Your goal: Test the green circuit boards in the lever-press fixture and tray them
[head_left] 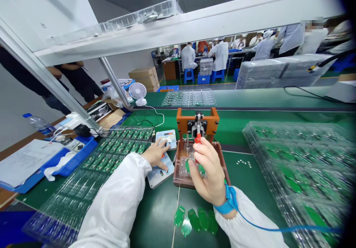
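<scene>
My right hand (208, 168), with a blue strap on its wrist, is closed round the red handle (197, 139) of a toggle clamp. The clamp is mounted on an orange frame (182, 121) over a brown box-shaped base (180, 181). Inside the base, a clear plate and some green circuit board show partly behind my fingers. With fingers spread, my left hand (155, 153) rests over two pale boxes with red digits, the rear box (171, 134) and the front box (161, 178). Several loose green circuit boards (195, 220) lie before the fixture.
Clear trays of boards stand on the left (119, 144) and in a stack on the right (300, 166). Small white pieces (244, 163) are scattered right of the fixture. Behind are a white fan (138, 91) and another tray (189, 98). Co-workers sit farther back.
</scene>
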Motion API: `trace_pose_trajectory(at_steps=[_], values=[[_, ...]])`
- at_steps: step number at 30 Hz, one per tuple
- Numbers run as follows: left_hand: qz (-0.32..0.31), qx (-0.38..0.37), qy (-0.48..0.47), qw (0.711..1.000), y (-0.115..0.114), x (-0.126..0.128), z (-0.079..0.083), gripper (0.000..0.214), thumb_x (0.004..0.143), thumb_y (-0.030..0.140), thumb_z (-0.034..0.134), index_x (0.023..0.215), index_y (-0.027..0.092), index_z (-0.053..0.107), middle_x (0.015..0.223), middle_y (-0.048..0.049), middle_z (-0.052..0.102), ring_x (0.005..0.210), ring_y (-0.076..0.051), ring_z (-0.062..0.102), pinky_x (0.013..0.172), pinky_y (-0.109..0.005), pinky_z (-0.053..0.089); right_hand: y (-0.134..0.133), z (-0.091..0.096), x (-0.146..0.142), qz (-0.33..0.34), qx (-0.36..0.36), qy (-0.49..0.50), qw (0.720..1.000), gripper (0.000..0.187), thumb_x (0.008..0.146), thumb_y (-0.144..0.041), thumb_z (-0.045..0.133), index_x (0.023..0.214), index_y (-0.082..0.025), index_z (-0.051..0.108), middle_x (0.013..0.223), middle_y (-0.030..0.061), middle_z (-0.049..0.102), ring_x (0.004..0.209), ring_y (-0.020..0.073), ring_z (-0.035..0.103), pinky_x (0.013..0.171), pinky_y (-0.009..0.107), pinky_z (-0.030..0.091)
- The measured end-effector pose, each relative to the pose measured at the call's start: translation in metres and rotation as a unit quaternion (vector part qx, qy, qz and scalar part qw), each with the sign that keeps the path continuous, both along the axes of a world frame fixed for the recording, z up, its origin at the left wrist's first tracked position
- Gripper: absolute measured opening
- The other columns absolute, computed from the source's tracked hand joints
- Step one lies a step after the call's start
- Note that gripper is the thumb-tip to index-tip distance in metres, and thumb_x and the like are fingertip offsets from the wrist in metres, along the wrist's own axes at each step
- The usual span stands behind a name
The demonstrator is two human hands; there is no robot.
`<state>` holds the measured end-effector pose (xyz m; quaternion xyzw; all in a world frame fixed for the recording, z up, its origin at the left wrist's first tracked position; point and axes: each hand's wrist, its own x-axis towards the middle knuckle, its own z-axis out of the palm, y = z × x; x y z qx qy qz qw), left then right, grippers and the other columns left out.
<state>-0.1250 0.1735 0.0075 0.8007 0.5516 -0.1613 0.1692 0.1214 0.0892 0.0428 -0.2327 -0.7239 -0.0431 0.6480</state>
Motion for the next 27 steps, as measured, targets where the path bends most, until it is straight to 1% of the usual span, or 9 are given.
trace_pose_trajectory(at_steps=[3,7,9,11,13,15,20,24,27], values=[[0.004,-0.004,-0.012,1.0,-0.002,-0.003,0.001,0.128,0.062,0.069,0.085,0.164,0.018,0.028,0.172,-0.0161,0.003,0.158,-0.045,-0.005,0.126,-0.063,0.015,0.0,0.0,0.0,0.002,-0.003,0.001,1.0,0.062,0.091,0.0,0.06,0.147,-0.024,0.049,0.128,0.0105,0.071,0.143,0.0302,0.054,0.107,0.056,0.06],[0.027,0.013,-0.06,0.998,-0.005,-0.015,0.006,0.121,0.07,0.066,0.082,0.165,0.016,0.026,0.173,-0.0147,0.005,0.159,-0.04,-0.003,0.129,-0.054,0.012,-0.001,0.0,0.0,0.009,0.002,0.0,1.0,0.064,0.089,0.002,0.06,0.147,-0.022,0.049,0.129,0.0118,0.071,0.145,0.0297,0.052,0.109,0.054,0.059],[0.038,0.014,-0.057,0.998,-0.006,-0.023,0.008,0.12,0.069,0.067,0.081,0.164,0.016,0.027,0.173,-0.0143,0.005,0.159,-0.041,-0.002,0.129,-0.056,0.013,-0.001,0.0,0.0,0.009,0.0,0.001,1.0,0.063,0.09,0.002,0.06,0.147,-0.022,0.049,0.129,0.0113,0.071,0.144,0.0298,0.053,0.109,0.054,0.059],[0.037,0.007,-0.042,0.998,-0.006,-0.028,0.008,0.125,0.064,0.071,0.081,0.164,0.017,0.028,0.172,-0.0153,0.006,0.158,-0.045,-0.001,0.126,-0.063,0.018,-0.001,0.0,0.001,0.007,-0.002,0.002,1.0,0.064,0.09,0.001,0.06,0.148,-0.024,0.049,0.129,0.0106,0.072,0.143,0.0301,0.054,0.109,0.054,0.059],[0.03,-0.002,-0.03,0.999,-0.006,-0.03,0.008,0.132,0.059,0.074,0.082,0.164,0.017,0.026,0.172,-0.0173,0.005,0.157,-0.048,-0.001,0.123,-0.066,0.021,-0.001,0.0,0.001,0.007,-0.001,0.002,1.0,0.065,0.089,0.002,0.06,0.148,-0.024,0.049,0.129,0.0106,0.071,0.143,0.0302,0.054,0.109,0.054,0.059],[0.027,-0.01,-0.021,0.999,-0.007,-0.028,0.008,0.136,0.057,0.074,0.083,0.165,0.016,0.024,0.172,-0.0184,0.004,0.157,-0.048,-0.002,0.123,-0.065,0.021,-0.001,-0.001,0.001,0.007,-0.001,0.0,1.0,0.067,0.089,0.002,0.061,0.149,-0.024,0.048,0.13,0.0108,0.071,0.143,0.0303,0.054,0.109,0.055,0.059],[0.024,-0.022,-0.007,0.999,-0.005,-0.024,0.008,0.14,0.057,0.073,0.084,0.166,0.013,0.019,0.172,-0.0189,0.001,0.157,-0.046,-0.005,0.126,-0.06,0.017,-0.001,-0.001,0.001,0.012,0.0,-0.004,1.0,0.069,0.088,0.003,0.061,0.151,-0.023,0.047,0.131,0.0121,0.07,0.145,0.0303,0.052,0.111,0.055,0.057],[0.012,-0.026,-0.007,1.0,-0.002,-0.028,0.002,0.14,0.056,0.074,0.083,0.166,0.016,0.02,0.172,-0.0194,0.001,0.157,-0.048,-0.005,0.125,-0.063,0.015,-0.001,-0.001,0.002,0.004,-0.003,-0.005,1.0,0.066,0.09,0.001,0.06,0.15,-0.025,0.048,0.132,0.0108,0.071,0.143,0.0311,0.055,0.109,0.056,0.058],[0.002,-0.016,-0.005,1.0,0.001,-0.031,-0.003,0.137,0.057,0.075,0.082,0.165,0.018,0.02,0.172,-0.0201,0.002,0.157,-0.048,-0.003,0.125,-0.063,0.016,-0.001,-0.001,0.002,0.004,-0.001,-0.004,1.0,0.066,0.089,0.001,0.06,0.149,-0.024,0.048,0.131,0.0108,0.071,0.143,0.0309,0.054,0.109,0.055,0.058]])
